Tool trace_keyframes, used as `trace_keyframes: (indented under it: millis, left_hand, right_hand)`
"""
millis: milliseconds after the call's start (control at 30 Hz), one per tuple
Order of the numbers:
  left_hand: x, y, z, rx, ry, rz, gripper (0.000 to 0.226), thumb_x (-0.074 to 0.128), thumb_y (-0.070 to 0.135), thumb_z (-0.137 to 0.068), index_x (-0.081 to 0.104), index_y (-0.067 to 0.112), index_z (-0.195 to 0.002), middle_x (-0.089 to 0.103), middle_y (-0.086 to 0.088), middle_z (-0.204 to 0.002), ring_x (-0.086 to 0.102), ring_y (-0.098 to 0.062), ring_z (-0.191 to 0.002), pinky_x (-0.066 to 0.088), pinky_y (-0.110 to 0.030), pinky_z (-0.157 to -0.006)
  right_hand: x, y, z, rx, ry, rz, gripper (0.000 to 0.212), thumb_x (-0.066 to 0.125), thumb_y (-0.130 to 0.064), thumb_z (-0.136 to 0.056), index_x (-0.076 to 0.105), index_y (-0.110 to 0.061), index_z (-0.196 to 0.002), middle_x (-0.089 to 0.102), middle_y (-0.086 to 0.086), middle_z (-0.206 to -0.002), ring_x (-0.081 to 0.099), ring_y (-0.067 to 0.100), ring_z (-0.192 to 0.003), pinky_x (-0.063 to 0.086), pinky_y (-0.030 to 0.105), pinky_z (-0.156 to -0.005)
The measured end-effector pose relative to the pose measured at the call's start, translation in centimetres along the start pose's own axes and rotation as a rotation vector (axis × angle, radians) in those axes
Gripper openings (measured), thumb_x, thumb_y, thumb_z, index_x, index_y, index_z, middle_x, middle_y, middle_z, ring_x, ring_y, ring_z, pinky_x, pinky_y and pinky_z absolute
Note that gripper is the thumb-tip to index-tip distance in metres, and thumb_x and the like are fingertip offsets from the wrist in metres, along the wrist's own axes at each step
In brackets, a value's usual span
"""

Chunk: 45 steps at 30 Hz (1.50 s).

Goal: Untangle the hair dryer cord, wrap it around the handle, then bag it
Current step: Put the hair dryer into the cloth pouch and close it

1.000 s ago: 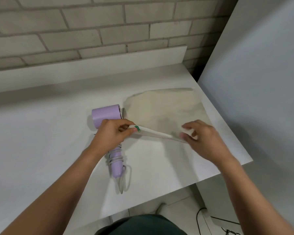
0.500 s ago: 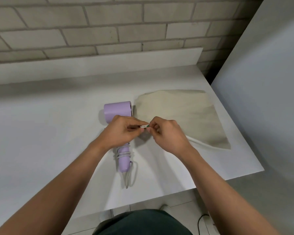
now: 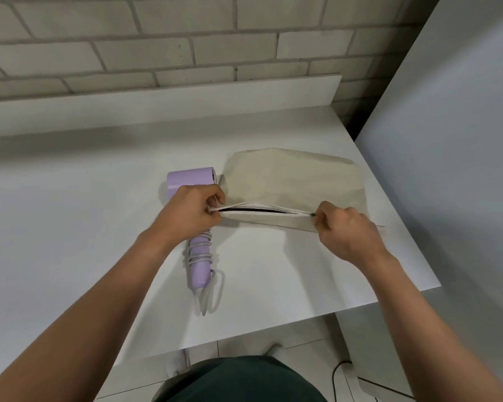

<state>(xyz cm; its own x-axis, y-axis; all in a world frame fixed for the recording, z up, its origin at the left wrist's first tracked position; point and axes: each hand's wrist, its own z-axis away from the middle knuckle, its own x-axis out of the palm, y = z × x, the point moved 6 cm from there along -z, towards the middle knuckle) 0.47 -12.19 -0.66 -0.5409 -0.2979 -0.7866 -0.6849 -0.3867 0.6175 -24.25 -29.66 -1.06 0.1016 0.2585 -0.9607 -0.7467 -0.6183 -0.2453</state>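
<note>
- The cream bag (image 3: 294,178) lies flat near the right edge of the tabletop (image 3: 70,213), its opening a dark slit facing the front edge.
- The left hand (image 3: 190,214) pinches the opening's left end. The right hand (image 3: 346,229) pinches its right end, fingers curled.
- The lilac hair dryer (image 3: 190,179) lies just left of the bag, partly under the left hand. Its cord (image 3: 198,258) is coiled round the handle, which points toward the front edge.

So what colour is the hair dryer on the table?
Pale lilac; the hair dryer shows best in the head view.
</note>
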Motion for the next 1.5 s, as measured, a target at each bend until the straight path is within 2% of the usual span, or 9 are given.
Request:
trace_keyframes:
  millis: [167,533,700,800,900,1000,1200,1367,1500]
  left_hand:
    - [0.2,0.6,-1.0,-0.074,0.116,-0.013,0.022,0.070,0.037,-0.094,0.082,0.019,-0.089,0.071,-0.004,-0.076,0.063,-0.021,-0.078,0.051,-0.035,-0.073]
    - [0.2,-1.4,-0.2,-0.202,0.252,0.191,0.018,0.065,0.022,-0.099,0.081,0.021,-0.106,0.071,-0.010,-0.088,0.073,-0.029,-0.073,0.061,-0.042,-0.083]
    - [0.7,-0.7,0.6,-0.303,0.245,0.424,0.021,0.067,0.027,-0.099,0.079,0.016,-0.111,0.069,0.010,-0.094,0.074,-0.020,-0.084,0.065,-0.038,-0.073]
    - [0.7,-0.4,0.7,-0.333,0.240,0.553,0.015,0.066,0.024,-0.099,0.079,0.018,-0.104,0.072,0.004,-0.097,0.073,-0.019,-0.094,0.065,-0.034,-0.074]
    - [0.9,-0.4,0.8,-0.356,0.204,0.694,0.014,0.066,0.024,-0.100,0.079,0.019,-0.098,0.075,0.000,-0.098,0.074,-0.017,-0.096,0.064,-0.033,-0.079]
    - [0.9,-0.7,0.8,-0.353,0.127,0.710,0.014,0.063,0.018,-0.101,0.077,0.015,-0.100,0.074,-0.006,-0.102,0.071,-0.017,-0.092,0.062,-0.034,-0.084]
    - [0.8,-2.2,0.8,-0.407,0.038,0.722,0.011,0.064,0.009,-0.099,0.075,0.013,-0.098,0.075,-0.008,-0.099,0.067,-0.018,-0.089,0.058,-0.041,-0.096]
    - [1.0,-1.7,0.4,-0.464,0.057,0.779,0.023,0.050,0.000,-0.101,0.069,0.011,-0.096,0.069,-0.014,-0.099,0.064,-0.027,-0.090,0.055,-0.047,-0.097]
    - [1.0,-0.9,-0.1,-0.523,0.126,0.895,0.035,0.037,-0.008,-0.097,0.066,0.012,-0.092,0.065,-0.016,-0.098,0.061,-0.028,-0.089,0.052,-0.043,-0.082]
  right_hand:
    - [-0.8,2.4,1.0,-0.051,0.076,-0.028,0.013,0.052,-0.036,-0.101,0.053,-0.025,-0.094,0.064,0.003,-0.075,0.058,0.038,-0.067,0.053,0.040,-0.061]
    - [0.0,13.7,3.0,0.302,-0.161,-0.019,0.018,0.067,-0.037,-0.093,0.057,-0.034,-0.078,0.073,-0.004,-0.089,0.067,0.024,-0.078,0.059,0.042,-0.078]
    - [-2.9,3.5,3.8,-0.142,0.267,-0.086,0.023,0.068,-0.011,-0.088,0.070,-0.022,-0.108,0.070,-0.001,-0.105,0.068,0.030,-0.092,0.058,0.043,-0.074]
    - [0.4,-3.7,4.2,-0.403,0.129,-0.093,0.020,0.064,-0.017,-0.093,0.073,-0.024,-0.110,0.071,-0.006,-0.110,0.068,0.025,-0.095,0.057,0.042,-0.074]
    - [3.0,-4.5,3.1,-0.295,0.200,0.028,0.036,0.077,-0.030,-0.086,0.066,-0.019,-0.119,0.060,0.000,-0.127,0.057,0.030,-0.108,0.054,0.045,-0.079]
    - [3.0,-3.6,1.9,-0.180,0.301,-0.002,0.039,0.078,-0.015,-0.083,0.057,-0.013,-0.115,0.054,0.009,-0.124,0.054,0.036,-0.101,0.053,0.048,-0.072]
    - [0.2,-2.2,0.7,-0.183,0.472,0.019,0.038,0.056,0.019,-0.070,0.050,-0.013,-0.090,0.053,-0.002,-0.072,0.044,0.028,-0.058,0.044,0.039,-0.061]
    - [0.9,-2.2,0.4,-0.309,0.259,-0.262,0.037,0.046,0.010,-0.083,0.060,-0.023,-0.091,0.051,-0.001,-0.101,0.050,0.034,-0.077,0.042,0.047,-0.064]
    - [1.2,-2.4,0.2,-0.398,0.260,-0.109,0.047,0.055,0.000,-0.088,0.061,-0.020,-0.131,0.043,0.003,-0.128,0.055,0.026,-0.098,0.052,0.042,-0.080]
